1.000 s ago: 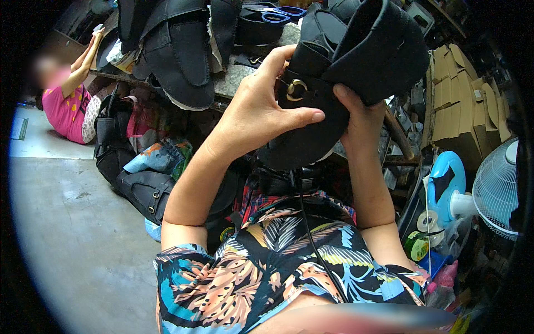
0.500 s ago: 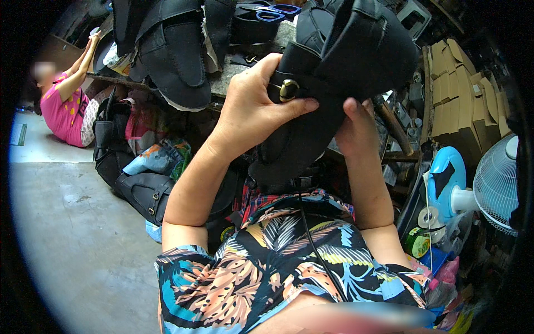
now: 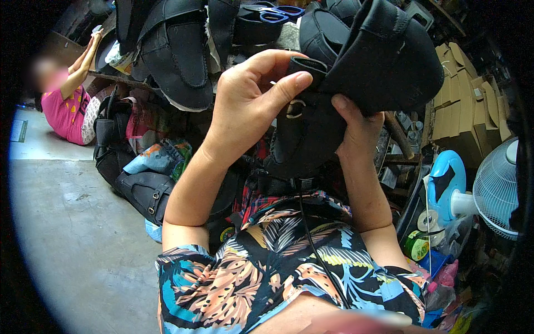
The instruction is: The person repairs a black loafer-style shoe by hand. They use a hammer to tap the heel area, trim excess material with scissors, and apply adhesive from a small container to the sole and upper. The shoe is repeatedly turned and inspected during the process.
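Observation:
Both my hands hold up a black shoe upper (image 3: 389, 67) in front of my chest. At its left side, my left hand (image 3: 239, 106) pinches a folded black strap (image 3: 309, 67) between thumb and fingers. Just below that thumb a brass-coloured metal ring (image 3: 295, 109) shows on the upper. My right hand (image 3: 359, 131) grips the lower right part, its thumb on the near face and its other fingers mostly hidden behind. More black shoe uppers (image 3: 175, 61) lie on the worktable beyond, with blue-handled scissors (image 3: 275, 15) near them.
On the low left is a pile of black uppers (image 3: 144, 192) beside colourful bags (image 3: 150, 158). A person in pink (image 3: 64, 117) sits farther left with arms raised. To the right stand cardboard boxes (image 3: 461, 106), a blue-and-white fan (image 3: 495, 189) and thread spools (image 3: 427, 220).
My left thumb has shifted up from beside the ring to the strap, which is now pinched. The upper has moved right and turned a little. My right thumb now presses on its near face.

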{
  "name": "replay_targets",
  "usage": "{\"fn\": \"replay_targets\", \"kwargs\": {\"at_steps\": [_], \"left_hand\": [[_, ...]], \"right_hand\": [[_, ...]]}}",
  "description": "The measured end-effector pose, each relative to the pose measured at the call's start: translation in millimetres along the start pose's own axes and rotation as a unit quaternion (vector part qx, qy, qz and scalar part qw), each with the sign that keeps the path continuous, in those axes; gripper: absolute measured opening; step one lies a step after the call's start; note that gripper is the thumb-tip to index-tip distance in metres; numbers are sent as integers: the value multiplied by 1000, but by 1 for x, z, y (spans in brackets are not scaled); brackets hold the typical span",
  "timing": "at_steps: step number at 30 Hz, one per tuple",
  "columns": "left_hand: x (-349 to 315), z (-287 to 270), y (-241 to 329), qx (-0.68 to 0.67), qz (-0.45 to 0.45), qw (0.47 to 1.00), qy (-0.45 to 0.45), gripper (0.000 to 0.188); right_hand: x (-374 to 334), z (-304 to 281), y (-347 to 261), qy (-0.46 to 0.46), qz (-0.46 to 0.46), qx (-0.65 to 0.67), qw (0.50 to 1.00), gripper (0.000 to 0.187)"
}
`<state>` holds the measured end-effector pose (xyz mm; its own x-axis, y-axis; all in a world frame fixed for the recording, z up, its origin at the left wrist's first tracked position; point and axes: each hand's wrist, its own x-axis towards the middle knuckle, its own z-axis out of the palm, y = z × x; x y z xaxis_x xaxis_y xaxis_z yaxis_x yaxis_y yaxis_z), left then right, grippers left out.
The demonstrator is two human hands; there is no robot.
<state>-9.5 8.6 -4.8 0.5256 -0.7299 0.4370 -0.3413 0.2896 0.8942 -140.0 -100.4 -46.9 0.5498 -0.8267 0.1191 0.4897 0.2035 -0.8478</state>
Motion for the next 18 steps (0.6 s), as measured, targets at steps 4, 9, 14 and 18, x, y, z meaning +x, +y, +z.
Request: {"fn": "replay_targets", "kwargs": {"at_steps": [4,9,14,18], "left_hand": [[0,3,-2,-12,-4,1000,11,20],[5,10,-8,-75,-26,996,32,14],[7,10,-6,-87,-45,995,3,16],[8,8,-6,-26,-10,999,17,17]], "right_hand": [[-3,1,3,7,-35,-14,999,41],[-4,2,5,25,-74,-60,995,41],[0,-1,-1,45,-84,-107,990,40],[-2,-1,-2,20,-115,-114,987,38]]}}
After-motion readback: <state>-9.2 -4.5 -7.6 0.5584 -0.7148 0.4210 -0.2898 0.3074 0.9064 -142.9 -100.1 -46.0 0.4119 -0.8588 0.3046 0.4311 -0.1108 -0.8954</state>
